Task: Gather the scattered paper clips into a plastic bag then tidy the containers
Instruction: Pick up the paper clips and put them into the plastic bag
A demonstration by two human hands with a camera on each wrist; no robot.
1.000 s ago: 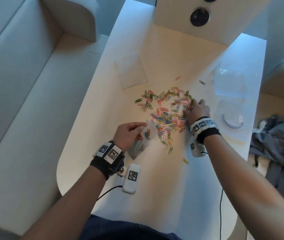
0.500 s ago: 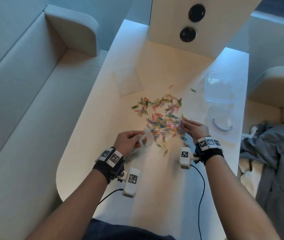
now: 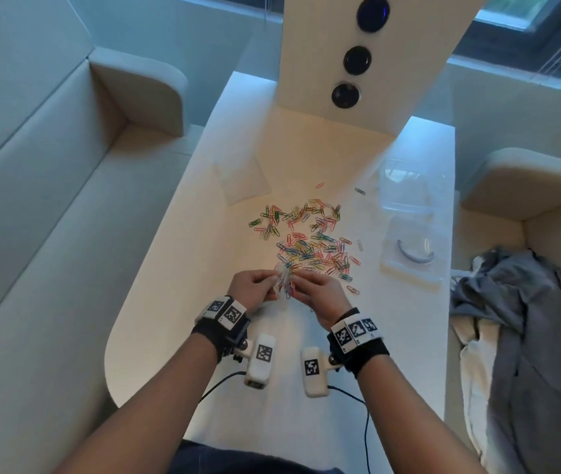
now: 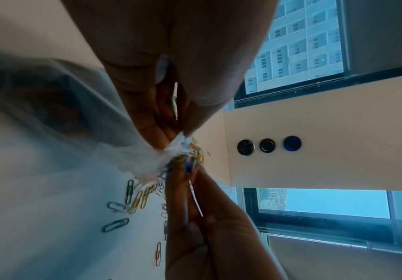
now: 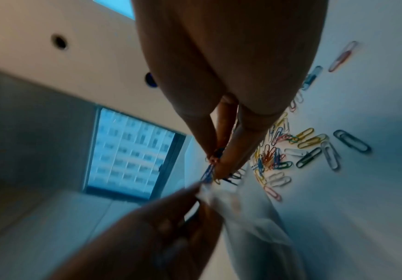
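Over the white table [image 3: 176, 330] I see my left hand [image 3: 253, 290] pinching the plastic bag [image 3: 281, 280] while my right hand [image 3: 320, 295] fingers [image 5: 231, 151] pinch paper clips [image 3: 310, 248] at its narrow mouth, where some could spill.

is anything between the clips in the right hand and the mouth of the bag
Nothing visible. The right hand pinches a few paper clips right at the mouth of the plastic bag, which the left hand pinches open at its edge. Only air separates them.

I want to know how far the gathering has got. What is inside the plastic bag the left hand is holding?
The left hand pinches the plastic bag at its mouth, where the right hand feeds in a few paper clips. Crumpled film and fingers hide how many lie deeper inside.
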